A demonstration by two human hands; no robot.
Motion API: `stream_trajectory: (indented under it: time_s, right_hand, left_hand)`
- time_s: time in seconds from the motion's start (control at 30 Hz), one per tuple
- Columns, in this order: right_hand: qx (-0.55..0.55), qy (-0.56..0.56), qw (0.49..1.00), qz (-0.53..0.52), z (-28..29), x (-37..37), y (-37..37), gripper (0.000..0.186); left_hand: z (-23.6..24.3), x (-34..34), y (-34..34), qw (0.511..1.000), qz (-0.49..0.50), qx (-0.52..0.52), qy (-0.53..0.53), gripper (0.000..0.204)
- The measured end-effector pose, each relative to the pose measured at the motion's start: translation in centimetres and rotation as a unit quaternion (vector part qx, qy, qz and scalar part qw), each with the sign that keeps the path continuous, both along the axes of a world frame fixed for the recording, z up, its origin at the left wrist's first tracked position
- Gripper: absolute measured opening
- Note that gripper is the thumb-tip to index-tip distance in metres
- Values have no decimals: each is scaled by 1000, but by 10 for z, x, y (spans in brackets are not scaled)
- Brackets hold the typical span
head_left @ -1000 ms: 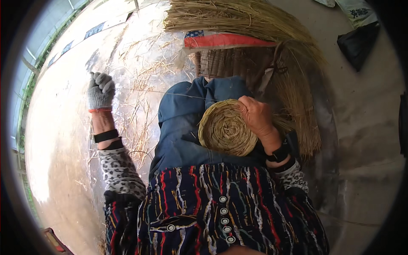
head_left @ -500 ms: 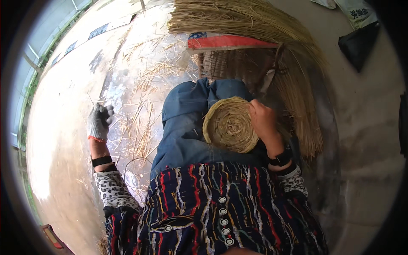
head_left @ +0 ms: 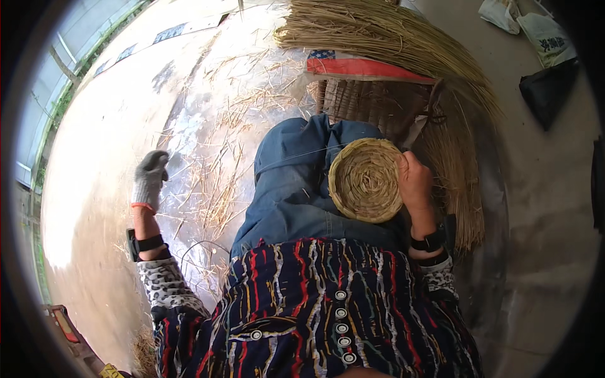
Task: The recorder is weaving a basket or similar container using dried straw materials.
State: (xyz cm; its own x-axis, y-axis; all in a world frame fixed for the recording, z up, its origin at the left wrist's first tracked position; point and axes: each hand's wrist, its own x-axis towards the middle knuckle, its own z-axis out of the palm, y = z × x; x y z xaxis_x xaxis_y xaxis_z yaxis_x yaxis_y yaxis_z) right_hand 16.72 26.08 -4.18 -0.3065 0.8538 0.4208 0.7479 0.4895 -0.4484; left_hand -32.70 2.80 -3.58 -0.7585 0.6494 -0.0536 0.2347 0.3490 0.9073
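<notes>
A round, shallow coiled straw basket rests on my blue-trousered lap, its inside facing up. My right hand, bare, is closed on its right rim, with the thumb near the inner edge. My left hand, in a grey and white knit glove, is held far out to the left with curled fingers. From the basket's upper left rim a thin pale thread runs taut over the trousers toward this hand. Its stretch near the glove is lost against the bright floor.
A large bundle of long straw lies ahead, with more straw along the right. Beyond my knees stands a wicker chair with a red cloth strip. Loose stalks litter the floor. Bags lie at the far right.
The basket has tilted slightly, and its rim shows rounder. My left hand stays stretched out but has turned, with its fingers more tucked in. The whole view has shifted a little.
</notes>
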Motion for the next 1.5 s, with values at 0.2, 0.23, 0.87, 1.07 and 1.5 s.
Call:
stream_trajectory:
  time_s: [0.2, 0.23, 0.87, 1.07, 1.5]
  right_hand:
    - [18, -57, 998, -21, 5, -13, -4, 22]
    - [21, -52, 998, 7, 6, -21, -7, 21]
    - [80, -32, 985, 151, 30, -52, -20, 19]
    - [107, -48, 967, 227, 39, -56, -13, 15]
    - [285, -24, 944, 165, 64, -13, 19, 18]
  left_hand:
    - [-30, 114, 60, 940, -321, 116, -26, 17]
    - [-20, 142, 64, 898, -425, 67, 93, 14]
    - [41, 229, 149, 842, -483, 159, 178, 47]
    - [40, 225, 164, 818, -542, 113, 156, 41]
    - [15, 219, 143, 883, -455, 102, 52, 41]
